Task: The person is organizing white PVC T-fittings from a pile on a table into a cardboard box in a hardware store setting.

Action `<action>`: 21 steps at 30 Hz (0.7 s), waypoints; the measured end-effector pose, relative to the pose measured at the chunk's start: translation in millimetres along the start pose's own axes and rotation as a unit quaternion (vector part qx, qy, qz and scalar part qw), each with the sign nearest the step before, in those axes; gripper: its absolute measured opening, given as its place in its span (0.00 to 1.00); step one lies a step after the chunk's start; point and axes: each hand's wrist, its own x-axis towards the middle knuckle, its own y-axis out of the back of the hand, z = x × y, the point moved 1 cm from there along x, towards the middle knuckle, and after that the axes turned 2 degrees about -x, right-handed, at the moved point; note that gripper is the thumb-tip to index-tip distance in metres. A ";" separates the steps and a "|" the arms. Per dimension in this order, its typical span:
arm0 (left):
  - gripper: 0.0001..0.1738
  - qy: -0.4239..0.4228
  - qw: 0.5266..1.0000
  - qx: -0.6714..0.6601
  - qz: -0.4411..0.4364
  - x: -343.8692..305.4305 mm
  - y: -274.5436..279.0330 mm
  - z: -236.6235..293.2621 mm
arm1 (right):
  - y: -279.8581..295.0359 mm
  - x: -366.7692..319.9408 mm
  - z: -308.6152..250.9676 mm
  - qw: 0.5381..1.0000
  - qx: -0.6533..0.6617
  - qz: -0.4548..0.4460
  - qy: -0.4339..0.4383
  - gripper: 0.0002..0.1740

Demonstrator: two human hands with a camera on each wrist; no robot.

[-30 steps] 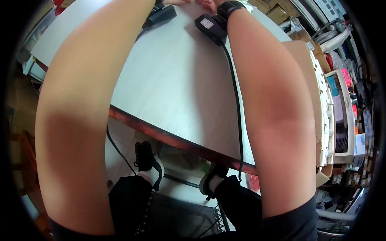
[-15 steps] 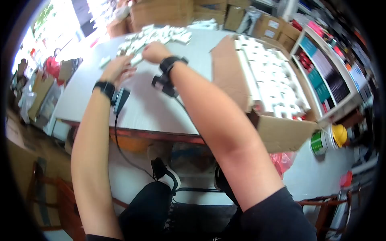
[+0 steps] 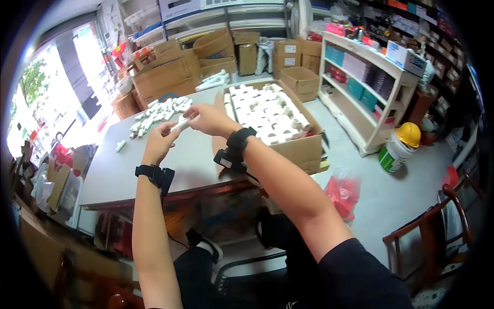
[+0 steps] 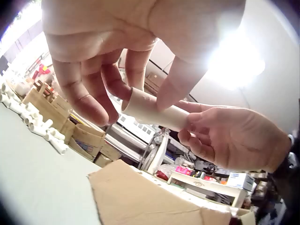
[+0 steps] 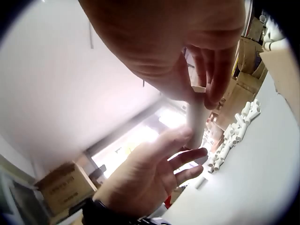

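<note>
A short white plastic pipe (image 3: 180, 125) is held above the table between both hands. My left hand (image 3: 158, 143) pinches one end between thumb and fingers. In the left wrist view, the open mouth of the pipe (image 4: 152, 110) faces the left fingers. The other end is gripped by the thumb and fingertips of my right hand (image 3: 211, 121). Past the hands, a pile of similar white pipe pieces (image 3: 159, 114) lies on the table (image 3: 110, 177). One loose piece (image 3: 121, 146) lies apart, to the left of the pile.
An open cardboard box (image 3: 296, 157) full of white pipe pieces stands at the table's right side, its flap beside my right forearm. More cartons (image 3: 170, 77) are stacked behind the table. At right are a white shelf unit (image 3: 360, 92) and a bucket (image 3: 395, 153) with a yellow helmet.
The head view has lifted, showing more of the room. Half a second ago both hands were down near the pile; now they are raised together, holding a white pipe between them.
</note>
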 end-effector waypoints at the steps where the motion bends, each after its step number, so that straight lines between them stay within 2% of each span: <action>1: 0.20 -0.015 1.000 -0.014 -0.007 3.3 -11.8 5.5 | 14.5 -6.8 -0.6 0.998 0.050 0.000 -0.042 0.16; 2: 0.19 -0.022 1.000 -0.010 -0.018 8.0 -22.3 15.1 | 22.9 -3.0 11.1 0.997 0.068 0.027 -0.009 0.17; 3: 0.20 -0.032 0.999 -0.013 -0.033 13.1 -33.4 22.4 | 35.1 -0.9 26.6 0.996 0.085 0.032 -0.018 0.18; 6: 0.21 -0.056 0.996 -0.048 -0.057 26.6 -64.1 39.4 | 79.2 -14.6 19.0 0.991 0.114 0.054 -0.036 0.20; 11: 0.16 -0.175 0.984 -0.031 0.006 45.2 -117.5 52.4 | 112.9 -20.4 33.7 0.960 0.240 0.121 -0.078 0.21; 13: 0.15 -0.173 0.984 -0.006 0.030 48.7 -138.9 51.0 | 116.9 -27.0 35.7 0.941 0.299 0.136 -0.084 0.22; 14: 0.14 -0.189 0.980 0.040 0.048 44.3 -144.5 57.1 | 120.0 -27.1 43.4 0.948 0.272 0.136 -0.099 0.24; 17: 0.14 -0.102 0.987 -0.110 -0.057 35.3 -156.3 66.1 | 129.2 -34.4 69.6 0.962 0.215 0.128 -0.113 0.25; 18: 0.14 -0.182 0.981 -0.043 -0.049 43.7 -159.7 55.3 | 130.3 -38.0 73.7 0.959 0.213 0.128 -0.133 0.25; 21: 0.16 -0.216 0.976 -0.012 -0.039 61.7 -166.3 43.6 | 133.7 -38.5 101.2 0.951 0.187 0.158 -0.187 0.26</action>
